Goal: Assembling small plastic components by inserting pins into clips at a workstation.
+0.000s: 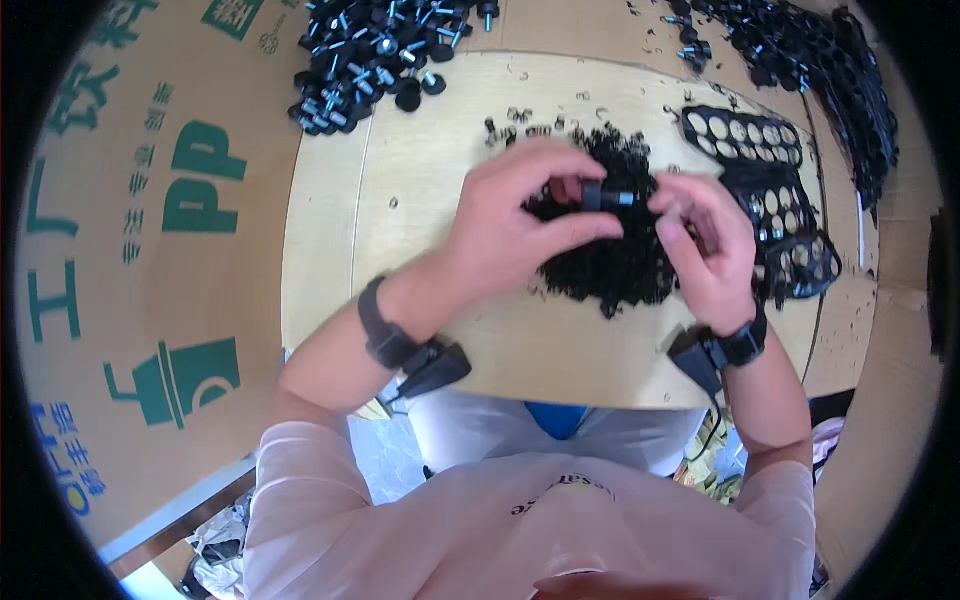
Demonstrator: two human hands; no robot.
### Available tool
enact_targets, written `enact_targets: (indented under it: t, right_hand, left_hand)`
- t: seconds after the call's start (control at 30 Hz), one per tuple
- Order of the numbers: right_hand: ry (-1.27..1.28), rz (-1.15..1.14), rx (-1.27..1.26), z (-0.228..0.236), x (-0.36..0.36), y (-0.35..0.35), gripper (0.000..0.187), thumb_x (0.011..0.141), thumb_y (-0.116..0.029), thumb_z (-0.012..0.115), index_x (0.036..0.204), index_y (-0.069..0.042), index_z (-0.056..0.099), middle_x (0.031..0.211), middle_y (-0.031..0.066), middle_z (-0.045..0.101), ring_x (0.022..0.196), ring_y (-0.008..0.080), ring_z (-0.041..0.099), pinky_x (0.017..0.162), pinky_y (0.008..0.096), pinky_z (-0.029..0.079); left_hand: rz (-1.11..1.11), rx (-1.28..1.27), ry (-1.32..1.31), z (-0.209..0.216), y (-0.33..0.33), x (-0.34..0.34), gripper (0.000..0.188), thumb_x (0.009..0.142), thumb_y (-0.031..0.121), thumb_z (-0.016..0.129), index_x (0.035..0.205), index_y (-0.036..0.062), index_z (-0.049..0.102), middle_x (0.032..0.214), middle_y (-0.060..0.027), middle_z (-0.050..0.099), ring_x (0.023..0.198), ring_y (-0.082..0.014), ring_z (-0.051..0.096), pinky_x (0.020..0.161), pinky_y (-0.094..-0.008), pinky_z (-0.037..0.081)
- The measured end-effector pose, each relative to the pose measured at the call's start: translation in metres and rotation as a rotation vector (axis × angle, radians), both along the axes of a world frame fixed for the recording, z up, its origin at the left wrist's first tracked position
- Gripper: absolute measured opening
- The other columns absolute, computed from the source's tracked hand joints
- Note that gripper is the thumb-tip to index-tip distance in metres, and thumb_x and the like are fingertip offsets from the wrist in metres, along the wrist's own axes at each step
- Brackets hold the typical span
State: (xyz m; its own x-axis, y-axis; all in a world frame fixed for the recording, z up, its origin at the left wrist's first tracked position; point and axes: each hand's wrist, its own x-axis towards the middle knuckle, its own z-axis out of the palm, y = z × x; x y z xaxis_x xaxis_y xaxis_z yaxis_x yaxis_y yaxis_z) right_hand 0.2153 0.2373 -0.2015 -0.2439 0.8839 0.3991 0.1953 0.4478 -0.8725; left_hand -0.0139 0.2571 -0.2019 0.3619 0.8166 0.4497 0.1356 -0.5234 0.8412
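My left hand [530, 205] grips a black-headed bolt [594, 196] between thumb and fingers. Its shiny threaded shank points right, toward my other hand. Close to the shank's tip is my right hand [708, 225], its fingers curled and the thumb near them. Whatever those fingertips may pinch is too small to make out. Beneath both hands lies a heap of small black pieces [610, 270] on the pale wooden table [480, 350].
Many black-headed bolts [375, 60] are piled at the far left. Black perforated strips [745, 137] lie at the right, with a larger black heap [840, 90] beyond. Small black scraps dot the tabletop. A printed cardboard sheet [200, 290] borders the left side.
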Motion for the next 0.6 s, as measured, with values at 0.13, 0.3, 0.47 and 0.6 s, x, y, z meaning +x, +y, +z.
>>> enact_targets:
  t: [0.13,0.3,0.47,0.6]
  right_hand:
    - [0.009,0.068,0.081,0.01,-0.016,-0.006,0.037,0.082,0.003,0.064,0.119,-0.002,0.062,0.096,0.0075,0.063,0.076,0.0104,0.059,0.068,0.0224,0.049]
    - [-0.001,0.034,0.165,0.009,-0.036,0.007,0.024,0.084,0.002,0.065,0.107,-0.001,0.067,0.093,0.0072,0.067,0.077,0.0104,0.063,0.069,0.0225,0.051]
    - [0.147,0.11,-0.071,0.007,-0.041,0.022,0.024,0.089,0.002,0.06,0.113,0.003,0.065,0.095,0.0085,0.068,0.081,0.0107,0.065,0.074,0.0217,0.054]
    - [0.171,0.138,-0.124,0.0,-0.038,0.023,0.023,0.09,0.002,0.059,0.112,0.004,0.064,0.097,0.0096,0.069,0.082,0.0122,0.066,0.075,0.0226,0.055]
  left_hand:
    - [-0.019,-0.057,-0.014,-0.001,-0.004,0.001,0.041,0.071,0.0,0.082,0.107,-0.0002,0.061,0.096,-0.0052,0.06,0.08,-0.0098,0.056,0.072,-0.0238,0.047]
    - [-0.04,-0.098,-0.172,-0.002,-0.005,0.003,0.035,0.076,-0.003,0.077,0.106,-0.0038,0.059,0.095,-0.0049,0.063,0.083,-0.0075,0.058,0.076,-0.0218,0.05]
    - [-0.005,-0.1,-0.303,-0.001,0.007,0.003,0.035,0.079,-0.003,0.074,0.11,-0.0061,0.058,0.095,-0.0101,0.066,0.085,-0.0117,0.064,0.078,-0.023,0.053]
    - [-0.064,-0.098,-0.272,-0.003,0.012,-0.001,0.035,0.08,-0.002,0.074,0.111,-0.0069,0.058,0.096,-0.0119,0.067,0.085,-0.0135,0.066,0.078,-0.0244,0.054]
